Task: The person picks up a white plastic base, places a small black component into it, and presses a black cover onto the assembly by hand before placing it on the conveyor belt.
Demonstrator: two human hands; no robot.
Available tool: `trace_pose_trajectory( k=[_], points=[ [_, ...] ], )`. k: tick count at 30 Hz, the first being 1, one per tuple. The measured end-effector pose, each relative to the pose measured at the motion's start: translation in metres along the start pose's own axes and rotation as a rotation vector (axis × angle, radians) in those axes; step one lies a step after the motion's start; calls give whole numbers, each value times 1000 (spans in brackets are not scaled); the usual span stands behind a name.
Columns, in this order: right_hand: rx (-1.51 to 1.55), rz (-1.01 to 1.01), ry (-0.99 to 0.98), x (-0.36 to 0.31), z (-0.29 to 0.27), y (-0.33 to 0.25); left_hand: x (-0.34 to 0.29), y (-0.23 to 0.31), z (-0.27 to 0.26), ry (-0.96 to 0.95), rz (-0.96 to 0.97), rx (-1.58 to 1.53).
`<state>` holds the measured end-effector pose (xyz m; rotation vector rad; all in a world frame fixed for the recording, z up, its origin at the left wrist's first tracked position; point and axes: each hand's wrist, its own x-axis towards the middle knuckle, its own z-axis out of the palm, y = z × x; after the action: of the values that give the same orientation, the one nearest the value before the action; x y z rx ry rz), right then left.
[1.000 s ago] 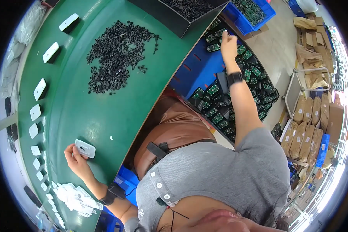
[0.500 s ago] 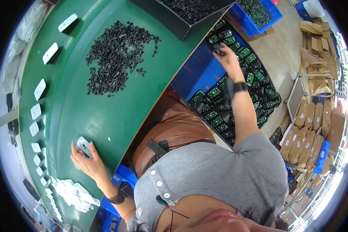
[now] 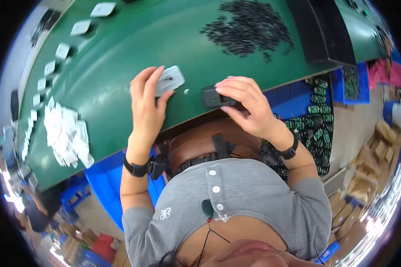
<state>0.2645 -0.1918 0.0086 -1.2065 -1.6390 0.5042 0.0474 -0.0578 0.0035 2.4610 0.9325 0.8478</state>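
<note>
My left hand [image 3: 146, 100] grips the near-left edge of a pale grey, rounded rectangular plastic cover [image 3: 174, 77] with a small dark mark in its middle. The cover is at the table's front part. To its right, my right hand [image 3: 248, 101] pinches a black plastic housing [image 3: 210, 97] between thumb and fingers, close to the table edge. Fingers hide the housing's right part. Cover and housing are apart. Between them a tiny white piece [image 3: 186, 91] lies on the green table [image 3: 120, 58].
Small black parts [image 3: 249, 29] form a heap at the far right, beside a black box [image 3: 321, 35]. White covers [image 3: 81, 27] line the table's left side. Crumpled white bags [image 3: 64, 133] lie nearer. Green circuit boards fill a tray [image 3: 329, 155] below right. Another person [image 3: 40, 209] is at lower left.
My right hand has come from the circuit-board tray to the table edge, bringing the black housing. My left hand still holds the cover. The whole view has turned.
</note>
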Motion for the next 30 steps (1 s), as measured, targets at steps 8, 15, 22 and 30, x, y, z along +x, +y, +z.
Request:
trace_pose_trajectory(
  k=[8, 15, 22, 30],
  points=[
    [-255, 56, -170, 41, 11, -8, -13, -22, -15, 35, -22, -150],
    [-228, -117, -249, 95, 54, 9, -22, -26, -29, 52, -65, -215],
    [-268, -136, -340, 99, 65, 16, -32, -36, -24, -6, 43, -47],
    [-328, -165, -262, 89, 75, 22, -27, -37, -29, -66, 115, 111]
  ],
)
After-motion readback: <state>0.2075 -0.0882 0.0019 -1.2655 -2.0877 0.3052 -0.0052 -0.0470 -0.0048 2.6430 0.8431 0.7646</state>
